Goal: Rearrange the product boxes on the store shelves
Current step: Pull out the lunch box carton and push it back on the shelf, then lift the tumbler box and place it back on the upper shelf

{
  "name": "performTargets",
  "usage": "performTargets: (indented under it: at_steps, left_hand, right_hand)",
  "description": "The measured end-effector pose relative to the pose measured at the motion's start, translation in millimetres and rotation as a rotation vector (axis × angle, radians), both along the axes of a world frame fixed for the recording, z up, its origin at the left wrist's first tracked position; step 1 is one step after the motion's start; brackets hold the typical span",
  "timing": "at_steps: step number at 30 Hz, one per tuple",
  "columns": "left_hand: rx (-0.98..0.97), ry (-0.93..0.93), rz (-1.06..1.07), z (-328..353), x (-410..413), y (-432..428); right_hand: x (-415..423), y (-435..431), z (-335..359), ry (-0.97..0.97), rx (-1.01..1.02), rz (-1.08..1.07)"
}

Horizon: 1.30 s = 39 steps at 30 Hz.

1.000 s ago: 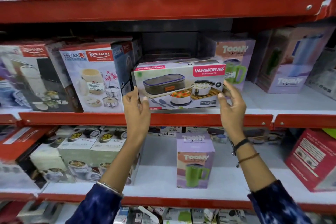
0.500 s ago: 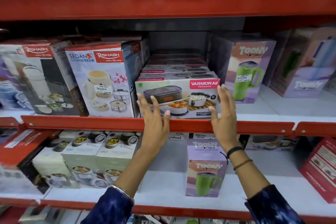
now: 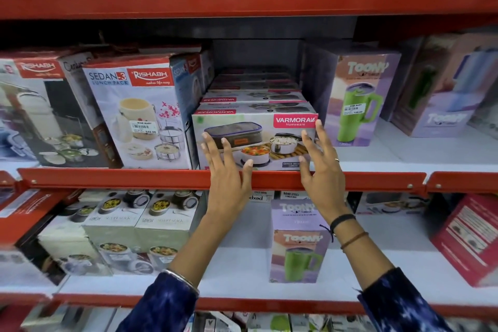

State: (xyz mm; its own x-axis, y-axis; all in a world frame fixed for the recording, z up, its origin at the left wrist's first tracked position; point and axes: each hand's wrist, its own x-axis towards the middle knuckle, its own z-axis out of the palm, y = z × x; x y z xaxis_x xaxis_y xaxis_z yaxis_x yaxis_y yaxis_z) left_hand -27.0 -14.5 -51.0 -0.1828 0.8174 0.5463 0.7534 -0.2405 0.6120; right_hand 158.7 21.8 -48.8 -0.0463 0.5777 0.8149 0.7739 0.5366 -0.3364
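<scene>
A white Varmora lunch-box box stands on the middle shelf at its front edge, in front of a row of like boxes. My left hand is spread flat, fingertips on the box's lower left front. My right hand is spread too, fingers against the box's right front face. Neither hand grips the box. Left of it stands a Rishabh Sedan-3 lunch pack box. To the right is a purple Toony tumbler box.
The red shelf lip runs across below the boxes. On the lower shelf stand a second Toony box, stacked steel-container boxes at left and a red box at right. More Toony boxes sit at far right.
The Varmora box went from being held at its sides to standing on the shelf, pushed back. Both hands let go and opened flat against its front.
</scene>
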Motion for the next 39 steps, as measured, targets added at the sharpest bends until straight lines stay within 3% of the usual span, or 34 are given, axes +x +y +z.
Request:
performTargets:
  at_steps: [7,12,15,18,21,31,39]
  left_hand:
    - [0.23,-0.091,-0.165,-26.3,22.4,-38.0]
    - [0.187,-0.121,-0.256,-80.9,42.9,-65.3]
    - [0.0,-0.177,-0.272,-118.9,51.1,-67.2]
    - [-0.347,-0.312,-0.217,-147.9,59.1,-55.9]
    - [-0.581,-0.292,-0.23,-166.1,64.1,-46.3]
    - [-0.422,-0.36,-0.227,-158.0,68.4,-90.0]
    - [-0.206,-0.392,-0.205,-82.2,66.1,-134.9]
  right_hand:
    - [25.8,-41.5,-25.6,0.278,-0.048,0.115]
    - [55.6,-75.9,-99.2,0.463,-0.234,0.136]
    - [65.6,-79.8,-137.5,0.561,-0.481,0.139]
    - [69.3,-70.5,-158.7,0.636,-0.834,0.212]
    - [71.7,-60.8,-175.6,0.628,-1.021,0.289]
    - [99.7,-96.2,-166.7,0.58,-0.875,0.337]
    - [112.4,-134.7,-81.8,0.637,-0.633,0.396]
